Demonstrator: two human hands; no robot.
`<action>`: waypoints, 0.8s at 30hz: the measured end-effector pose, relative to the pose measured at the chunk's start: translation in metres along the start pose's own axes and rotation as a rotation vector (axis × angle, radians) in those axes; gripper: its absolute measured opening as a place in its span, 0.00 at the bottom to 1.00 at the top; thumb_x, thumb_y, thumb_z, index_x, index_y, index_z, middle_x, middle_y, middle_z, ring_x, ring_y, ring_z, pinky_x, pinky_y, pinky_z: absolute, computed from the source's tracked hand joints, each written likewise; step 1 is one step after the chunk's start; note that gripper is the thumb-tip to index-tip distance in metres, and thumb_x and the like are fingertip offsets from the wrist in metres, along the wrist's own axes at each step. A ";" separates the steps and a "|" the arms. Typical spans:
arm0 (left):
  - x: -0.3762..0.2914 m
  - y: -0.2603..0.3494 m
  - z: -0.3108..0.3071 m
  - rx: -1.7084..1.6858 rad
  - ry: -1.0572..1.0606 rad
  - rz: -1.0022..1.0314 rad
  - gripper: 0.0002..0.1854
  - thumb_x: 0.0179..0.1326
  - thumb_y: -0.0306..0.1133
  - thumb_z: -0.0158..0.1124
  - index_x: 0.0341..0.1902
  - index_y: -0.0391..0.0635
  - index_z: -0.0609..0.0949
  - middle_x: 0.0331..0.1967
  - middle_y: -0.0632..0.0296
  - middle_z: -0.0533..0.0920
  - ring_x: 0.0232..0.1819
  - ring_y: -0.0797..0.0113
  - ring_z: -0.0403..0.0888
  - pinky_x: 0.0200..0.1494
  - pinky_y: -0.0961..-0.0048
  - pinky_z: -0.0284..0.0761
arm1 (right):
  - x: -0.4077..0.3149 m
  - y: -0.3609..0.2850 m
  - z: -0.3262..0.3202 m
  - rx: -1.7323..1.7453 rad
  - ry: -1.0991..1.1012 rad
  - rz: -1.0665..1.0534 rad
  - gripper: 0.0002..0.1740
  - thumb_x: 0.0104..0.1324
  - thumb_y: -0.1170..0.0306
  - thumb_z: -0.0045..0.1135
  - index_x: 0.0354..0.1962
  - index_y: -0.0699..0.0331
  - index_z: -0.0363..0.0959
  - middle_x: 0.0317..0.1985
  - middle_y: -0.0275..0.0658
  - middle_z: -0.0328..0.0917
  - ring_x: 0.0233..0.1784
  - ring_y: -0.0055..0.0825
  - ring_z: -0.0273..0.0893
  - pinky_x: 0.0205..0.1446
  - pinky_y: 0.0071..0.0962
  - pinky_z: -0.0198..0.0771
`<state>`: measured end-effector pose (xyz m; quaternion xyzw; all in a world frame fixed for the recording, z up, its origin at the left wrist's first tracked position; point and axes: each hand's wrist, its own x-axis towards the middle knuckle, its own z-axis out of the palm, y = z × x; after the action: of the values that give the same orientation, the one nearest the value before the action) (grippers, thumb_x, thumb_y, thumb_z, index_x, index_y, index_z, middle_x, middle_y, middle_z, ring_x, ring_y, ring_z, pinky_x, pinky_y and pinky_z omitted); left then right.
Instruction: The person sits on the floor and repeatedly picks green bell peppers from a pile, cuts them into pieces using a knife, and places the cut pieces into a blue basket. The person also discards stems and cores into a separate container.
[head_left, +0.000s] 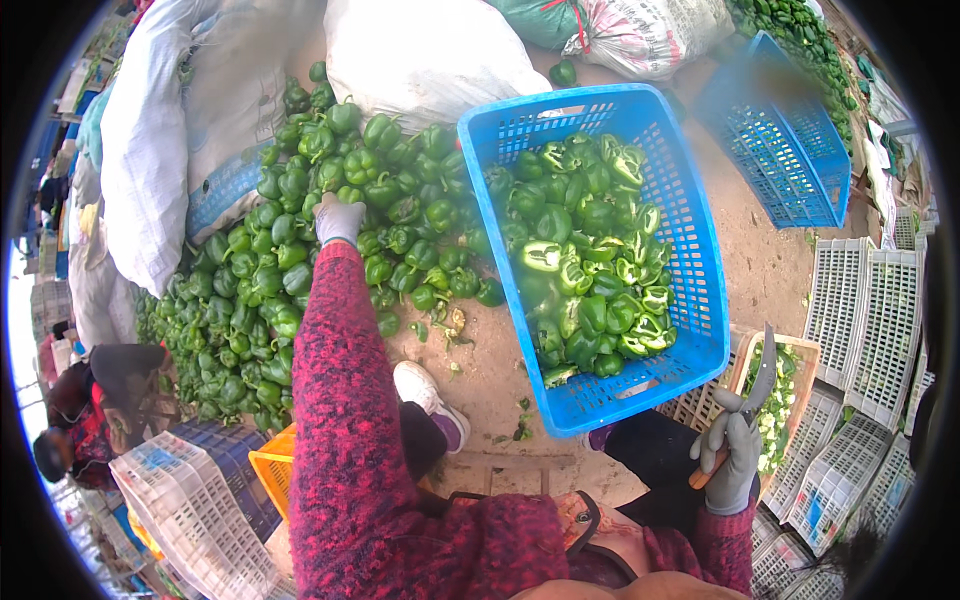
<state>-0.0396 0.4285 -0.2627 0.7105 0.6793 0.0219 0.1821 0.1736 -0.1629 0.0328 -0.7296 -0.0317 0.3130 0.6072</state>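
Note:
My left hand (340, 220), in a pale glove, reaches onto a large heap of whole green bell peppers (285, 255); its fingertips are at the peppers, and whether they grip one is hidden. In a grey glove, my right hand (727, 454) holds a knife (763, 373) by its wooden handle, the curved blade pointing up. Between my hands stands a blue plastic crate (716, 300), tilted towards me, with cut and opened green peppers (592, 315) in it. Beside the right hand, a shallow tray (806, 360) holds pale and green pepper scraps.
White woven sacks (427, 52) lie behind and left of the heap. Another blue crate (787, 142) stands at the upper right. Stacked white crates (862, 307) line the right side. At lower left are a white crate (187, 517), an orange crate (277, 465) and another person (97, 412).

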 end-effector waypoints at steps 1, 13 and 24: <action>-0.010 -0.003 -0.009 -0.172 -0.045 0.001 0.35 0.51 0.38 0.75 0.64 0.38 0.77 0.58 0.46 0.81 0.56 0.52 0.85 0.56 0.58 0.82 | 0.001 -0.001 0.000 -0.030 -0.047 0.002 0.27 0.80 0.56 0.50 0.60 0.74 0.72 0.21 0.27 0.66 0.12 0.13 0.61 0.22 0.19 0.70; -0.364 0.144 -0.135 -0.972 -0.562 0.745 0.35 0.55 0.20 0.70 0.68 0.38 0.69 0.58 0.58 0.78 0.57 0.69 0.81 0.58 0.72 0.80 | -0.017 -0.001 0.062 -0.389 -0.341 -0.188 0.23 0.72 0.56 0.62 0.57 0.62 0.78 0.33 0.38 0.82 0.32 0.26 0.80 0.38 0.28 0.75; -0.481 0.143 -0.114 -1.047 -0.365 0.680 0.32 0.54 0.22 0.72 0.64 0.36 0.73 0.57 0.51 0.77 0.58 0.62 0.80 0.61 0.66 0.78 | -0.045 0.037 0.034 -0.533 -0.189 -0.392 0.24 0.71 0.54 0.62 0.55 0.61 0.79 0.43 0.48 0.87 0.45 0.44 0.87 0.49 0.38 0.80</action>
<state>0.0294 -0.0149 -0.0108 0.6953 0.2742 0.2854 0.5999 0.1078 -0.1624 0.0158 -0.8104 -0.3083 0.2374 0.4380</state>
